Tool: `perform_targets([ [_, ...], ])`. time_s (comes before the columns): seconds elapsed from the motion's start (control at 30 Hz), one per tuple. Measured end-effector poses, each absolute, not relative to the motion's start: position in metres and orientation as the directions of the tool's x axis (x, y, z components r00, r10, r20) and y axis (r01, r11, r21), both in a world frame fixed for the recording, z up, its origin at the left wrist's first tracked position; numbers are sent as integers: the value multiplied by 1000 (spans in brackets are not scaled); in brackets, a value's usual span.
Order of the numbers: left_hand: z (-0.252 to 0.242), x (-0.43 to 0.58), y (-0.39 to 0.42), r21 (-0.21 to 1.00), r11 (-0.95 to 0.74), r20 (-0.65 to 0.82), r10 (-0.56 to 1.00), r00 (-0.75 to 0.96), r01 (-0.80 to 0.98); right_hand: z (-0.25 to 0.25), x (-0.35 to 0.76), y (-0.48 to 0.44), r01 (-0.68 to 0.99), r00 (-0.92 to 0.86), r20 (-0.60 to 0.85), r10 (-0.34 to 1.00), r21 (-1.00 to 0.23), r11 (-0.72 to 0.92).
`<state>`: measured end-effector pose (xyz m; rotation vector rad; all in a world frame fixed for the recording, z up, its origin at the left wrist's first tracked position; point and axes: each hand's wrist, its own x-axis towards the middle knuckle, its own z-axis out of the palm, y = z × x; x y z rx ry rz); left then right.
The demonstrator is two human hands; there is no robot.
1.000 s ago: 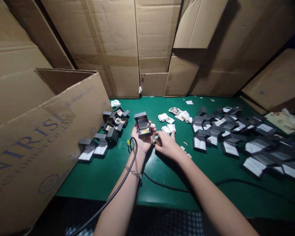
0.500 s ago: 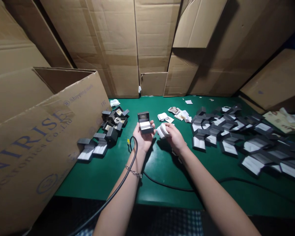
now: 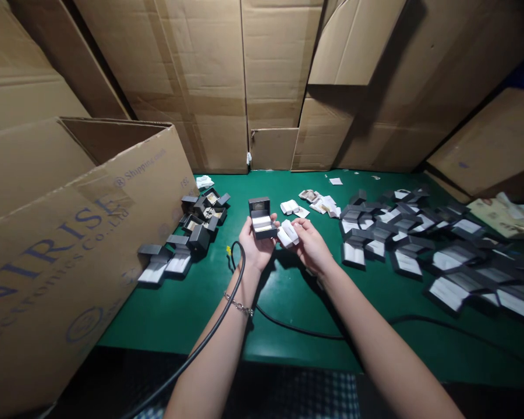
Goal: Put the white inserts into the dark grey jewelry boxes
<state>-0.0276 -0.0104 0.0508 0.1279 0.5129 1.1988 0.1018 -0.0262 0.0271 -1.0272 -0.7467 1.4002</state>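
Note:
My left hand (image 3: 254,244) is closed around a small dark hinged box (image 3: 262,218), lid up, with a pale insert showing inside. My right hand (image 3: 311,244) pinches a small white folded pad (image 3: 287,234) right beside the box, almost touching it. Both hands hover over the green table (image 3: 288,302). A thin bracelet circles my left wrist, and a black cable (image 3: 227,317) runs along that arm.
A pile of open dark boxes (image 3: 423,244) covers the right of the table. A smaller group of boxes (image 3: 192,233) lies at the left, beside a large tilted cardboard carton (image 3: 70,244). White pads (image 3: 314,205) lie behind my hands. Cardboard sheets wall the back.
My right hand rose from the table with a white pad and brought it up against the box. The box's inside showed yellow a second ago and now shows a pale insert.

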Motion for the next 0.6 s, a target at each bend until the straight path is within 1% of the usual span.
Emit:
perform_targets([
  [0.1, 50, -27, -10, 363, 368, -312, 913, 261, -856, 26, 100, -26, -402, 75, -137, 988, -911, -96],
  [0.2, 47, -28, -8, 364, 342, -287, 926, 245, -866, 26, 99, -27, -354, 45, -99, 994, -932, -77],
  [0.27, 46, -29, -8, 363, 338, -277, 929, 245, -868, 26, 98, -28, -354, 26, -95, 995, -932, -80],
  [0.5, 49, -30, -10, 384, 401, -288, 908, 304, -832, 29, 99, -28, -508, -3, -207, 978, -843, -180],
  [0.6, 48, -29, -9, 396, 422, -283, 901, 329, -815, 30, 99, -27, -535, -23, -232, 972, -819, -208],
])
